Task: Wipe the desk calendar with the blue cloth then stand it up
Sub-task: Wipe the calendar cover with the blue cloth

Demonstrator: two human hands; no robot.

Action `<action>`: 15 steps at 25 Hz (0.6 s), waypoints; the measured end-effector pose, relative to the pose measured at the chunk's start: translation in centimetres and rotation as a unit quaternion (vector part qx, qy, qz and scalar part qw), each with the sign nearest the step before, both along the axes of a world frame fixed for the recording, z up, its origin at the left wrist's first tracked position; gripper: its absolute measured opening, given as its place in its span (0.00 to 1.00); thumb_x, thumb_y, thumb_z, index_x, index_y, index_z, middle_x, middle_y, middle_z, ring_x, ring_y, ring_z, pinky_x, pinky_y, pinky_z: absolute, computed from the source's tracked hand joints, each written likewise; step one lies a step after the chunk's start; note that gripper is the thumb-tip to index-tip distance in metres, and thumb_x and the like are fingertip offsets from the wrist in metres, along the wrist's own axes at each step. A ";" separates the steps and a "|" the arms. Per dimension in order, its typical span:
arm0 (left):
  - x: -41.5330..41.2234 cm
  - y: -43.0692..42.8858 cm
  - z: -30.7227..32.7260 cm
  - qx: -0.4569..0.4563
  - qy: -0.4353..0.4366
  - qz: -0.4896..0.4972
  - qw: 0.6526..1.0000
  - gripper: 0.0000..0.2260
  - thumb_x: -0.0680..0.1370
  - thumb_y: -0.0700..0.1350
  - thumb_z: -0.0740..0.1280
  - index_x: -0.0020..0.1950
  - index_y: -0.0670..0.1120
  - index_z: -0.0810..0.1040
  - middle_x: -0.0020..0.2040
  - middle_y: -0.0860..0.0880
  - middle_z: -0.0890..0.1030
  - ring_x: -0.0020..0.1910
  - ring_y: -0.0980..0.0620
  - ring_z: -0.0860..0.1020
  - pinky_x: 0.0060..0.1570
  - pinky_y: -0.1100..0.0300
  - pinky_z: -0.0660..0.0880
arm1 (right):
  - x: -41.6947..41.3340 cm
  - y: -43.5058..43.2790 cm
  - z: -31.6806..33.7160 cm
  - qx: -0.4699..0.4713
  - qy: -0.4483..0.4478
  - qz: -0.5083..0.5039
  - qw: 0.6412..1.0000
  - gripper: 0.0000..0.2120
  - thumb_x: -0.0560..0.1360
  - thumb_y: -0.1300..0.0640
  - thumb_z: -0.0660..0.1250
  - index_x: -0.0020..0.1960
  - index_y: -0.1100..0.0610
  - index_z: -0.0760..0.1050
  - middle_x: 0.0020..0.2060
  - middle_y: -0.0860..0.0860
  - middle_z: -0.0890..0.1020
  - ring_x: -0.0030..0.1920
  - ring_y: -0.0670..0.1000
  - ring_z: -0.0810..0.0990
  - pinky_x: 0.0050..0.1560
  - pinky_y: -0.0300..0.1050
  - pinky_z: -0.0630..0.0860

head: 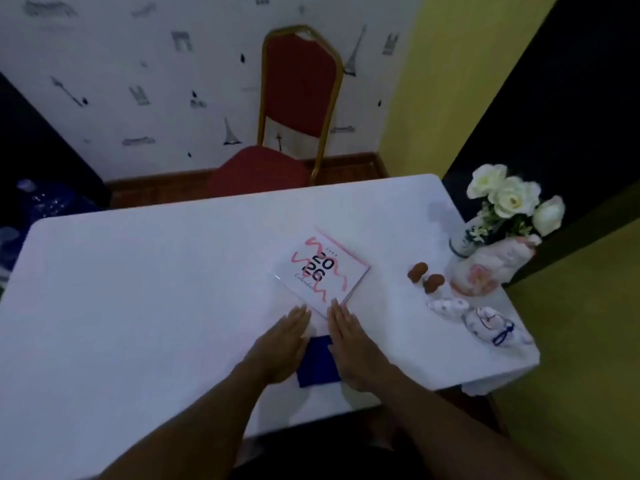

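Blue cloth (319, 362) partly hidden under both hands; calendar (320, 271) small print too blurry to read.

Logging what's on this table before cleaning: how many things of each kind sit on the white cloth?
Calendar: 1
Blue cloth: 1
Brown pieces: 2
Flower vase: 1
Patterned ornaments: 2
Pink-and-white ornament: 1
Total: 8

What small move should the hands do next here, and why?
Probably the right hand should pick up the blue cloth. It lies untouched on the table between both flat, empty hands, and the calendar lies flat just beyond, not yet wiped.
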State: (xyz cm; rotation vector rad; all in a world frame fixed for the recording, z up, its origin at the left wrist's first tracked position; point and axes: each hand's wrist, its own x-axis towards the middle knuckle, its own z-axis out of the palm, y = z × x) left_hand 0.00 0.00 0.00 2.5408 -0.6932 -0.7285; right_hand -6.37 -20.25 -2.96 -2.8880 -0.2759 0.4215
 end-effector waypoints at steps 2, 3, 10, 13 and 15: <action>-2.1 1.2 -1.6 0.004 0.029 -0.043 0.999 0.28 0.88 0.52 0.52 0.88 0.51 0.48 0.89 0.51 0.48 0.88 0.53 0.47 0.83 0.59 0.45 | -1.7 0.1 -1.4 0.009 0.023 0.025 0.999 0.34 0.86 0.50 0.53 0.83 0.65 0.42 0.83 0.61 0.42 0.83 0.61 0.44 0.82 0.61 0.53; -3.5 1.8 -2.5 0.020 0.038 -0.059 0.997 0.29 0.88 0.52 0.52 0.88 0.51 0.47 0.89 0.51 0.47 0.88 0.53 0.46 0.82 0.60 0.44 | -2.7 -0.2 -2.2 -0.002 0.029 0.039 0.999 0.35 0.86 0.47 0.54 0.83 0.65 0.44 0.83 0.60 0.44 0.83 0.61 0.46 0.82 0.61 0.54; -4.2 1.8 -4.9 0.082 -0.007 -0.125 0.989 0.43 0.81 0.64 0.64 0.87 0.47 0.49 0.85 0.49 0.41 0.85 0.51 0.42 0.80 0.52 0.38 | -3.6 -1.3 -3.4 -0.034 0.013 0.073 0.997 0.44 0.80 0.31 0.56 0.82 0.63 0.56 0.82 0.58 0.55 0.82 0.56 0.54 0.78 0.54 0.52; -3.9 1.7 -3.7 0.122 -0.086 -0.178 0.973 0.40 0.62 0.56 0.86 0.71 0.46 0.83 0.73 0.45 0.81 0.72 0.51 0.81 0.72 0.57 0.72 | -3.6 -1.1 -3.2 -0.012 0.012 0.069 0.997 0.42 0.79 0.35 0.63 0.80 0.65 0.62 0.80 0.61 0.63 0.80 0.59 0.64 0.77 0.57 0.66; -3.4 2.1 -4.3 0.081 -0.080 -0.176 0.978 0.36 0.70 0.47 0.83 0.77 0.43 0.77 0.77 0.42 0.77 0.76 0.48 0.77 0.77 0.56 0.69 | -3.6 -1.0 -2.8 -0.002 0.011 0.059 0.998 0.41 0.79 0.38 0.65 0.81 0.65 0.61 0.80 0.61 0.63 0.80 0.60 0.64 0.77 0.57 0.68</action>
